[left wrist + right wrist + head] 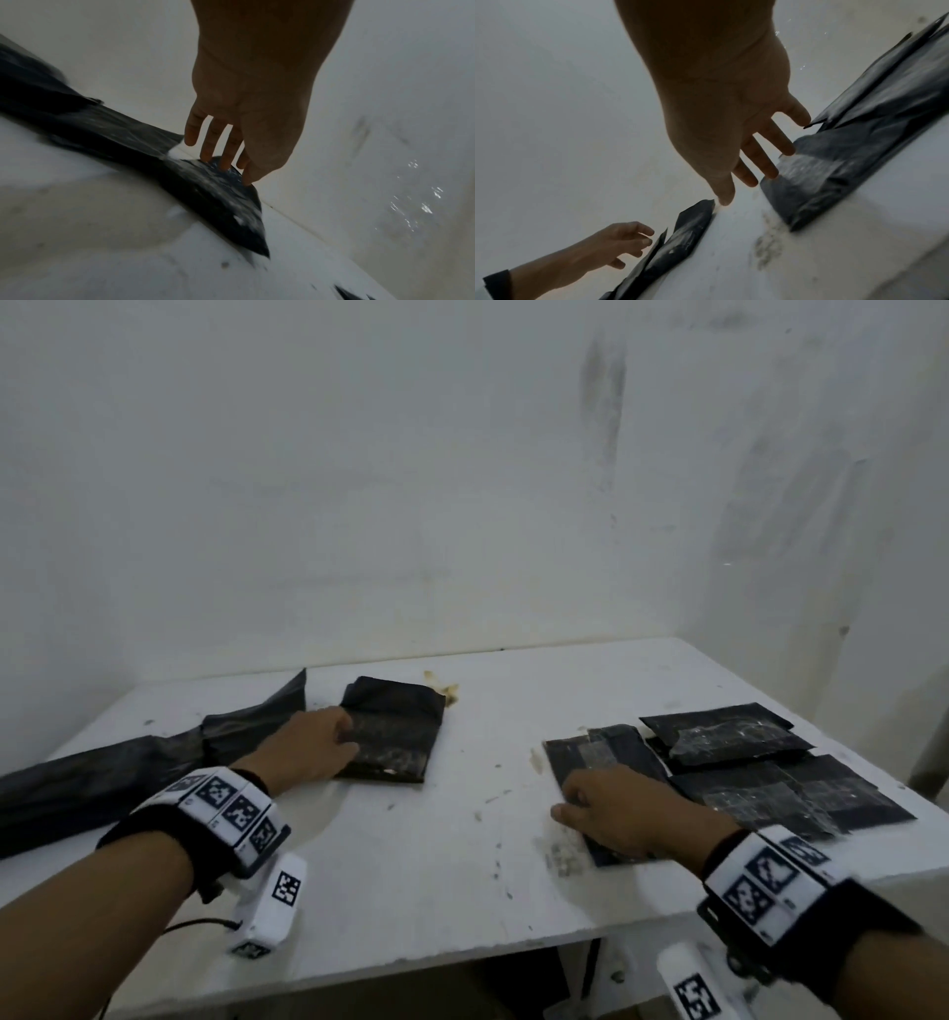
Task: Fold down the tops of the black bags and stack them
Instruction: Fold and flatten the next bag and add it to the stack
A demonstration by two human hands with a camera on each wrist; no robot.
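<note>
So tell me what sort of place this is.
Probably a bare workroom or packing corner, not a home kitchen: a scuffed white table pushed into the corner of stained, unpainted-looking white walls, with only flat black bags laid out on it for folding.

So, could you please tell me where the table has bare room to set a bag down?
Bare table lies between the left hand on the middle bag and the right hand, reaching the near edge. The right side is crowded with overlapping bags; long black bags fill the left.
</note>
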